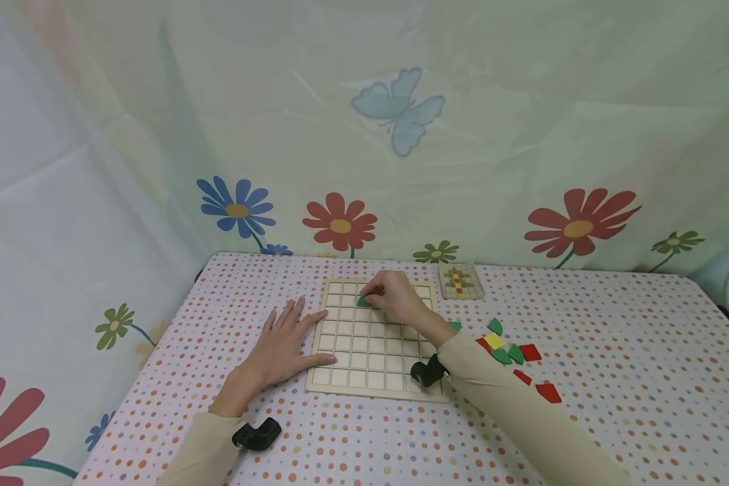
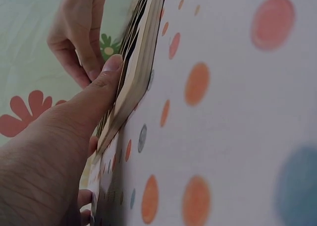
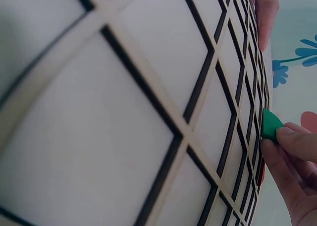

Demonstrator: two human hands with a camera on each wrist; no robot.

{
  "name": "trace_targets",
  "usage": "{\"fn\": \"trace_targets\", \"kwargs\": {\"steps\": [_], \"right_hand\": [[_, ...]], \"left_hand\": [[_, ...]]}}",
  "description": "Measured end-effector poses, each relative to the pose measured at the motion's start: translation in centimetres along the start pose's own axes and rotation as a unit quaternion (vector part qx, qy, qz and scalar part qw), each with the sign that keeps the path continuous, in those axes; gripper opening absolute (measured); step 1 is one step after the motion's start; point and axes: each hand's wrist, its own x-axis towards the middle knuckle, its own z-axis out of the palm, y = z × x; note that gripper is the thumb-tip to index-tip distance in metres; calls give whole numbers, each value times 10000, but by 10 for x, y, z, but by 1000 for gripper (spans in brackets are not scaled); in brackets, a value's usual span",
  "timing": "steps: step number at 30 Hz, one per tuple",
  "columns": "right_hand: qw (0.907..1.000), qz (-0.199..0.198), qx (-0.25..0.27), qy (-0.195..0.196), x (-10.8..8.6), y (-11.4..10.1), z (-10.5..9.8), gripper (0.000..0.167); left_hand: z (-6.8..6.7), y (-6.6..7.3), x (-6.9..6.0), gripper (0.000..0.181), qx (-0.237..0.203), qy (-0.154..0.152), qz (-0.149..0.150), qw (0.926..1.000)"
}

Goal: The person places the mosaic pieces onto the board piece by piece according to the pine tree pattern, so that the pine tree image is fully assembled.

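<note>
A wooden grid board (image 1: 360,361) with square cells lies flat on the table. My left hand (image 1: 284,347) is spread at the board's left side, its thumb lying over the rim, as the left wrist view also shows. Over the upper cells, my right hand (image 1: 395,297) pinches a green piece (image 3: 270,125) with one curved edge between thumb and finger. That piece meets the grid surface in the right wrist view; whether it sits inside a cell I cannot tell. Beyond the fingers, a bit of red (image 3: 261,174) shows at the board, mostly hidden.
Right of the board lie several loose pieces: green (image 1: 516,353), red (image 1: 548,393) and yellow (image 1: 494,340). A pattern card (image 1: 460,281) with a coloured grid design rests by the board's upper right corner. A flowered cloth (image 1: 486,135) hangs behind the dotted tablecloth (image 1: 638,351).
</note>
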Motion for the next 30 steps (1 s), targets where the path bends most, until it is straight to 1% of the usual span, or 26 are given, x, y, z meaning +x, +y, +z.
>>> {"fn": "trace_targets", "kwargs": {"steps": [6, 14, 22, 27, 30], "right_hand": [[9996, -117, -249, -118, 3, 0, 0, 10], [9981, -182, -517, -266, 8, -6, -3, 11], [9964, -65, -682, -504, 12, -11, -5, 12], [9925, -27, -986, -728, 16, -13, -2, 14], [9910, -2, -1116, -739, 17, -13, 1, 15]], "left_hand": [[0, 1, -1, 90, -47, 5, 25, 10000], [-2, 1, -1, 90, -61, 33, 31, 10000], [-1, 0, 0, 90, -57, 30, 17, 10000], [2, -1, 0, 90, -31, 26, 2, 10000], [2, -1, -1, 90, -25, 13, -3, 10000]]}}
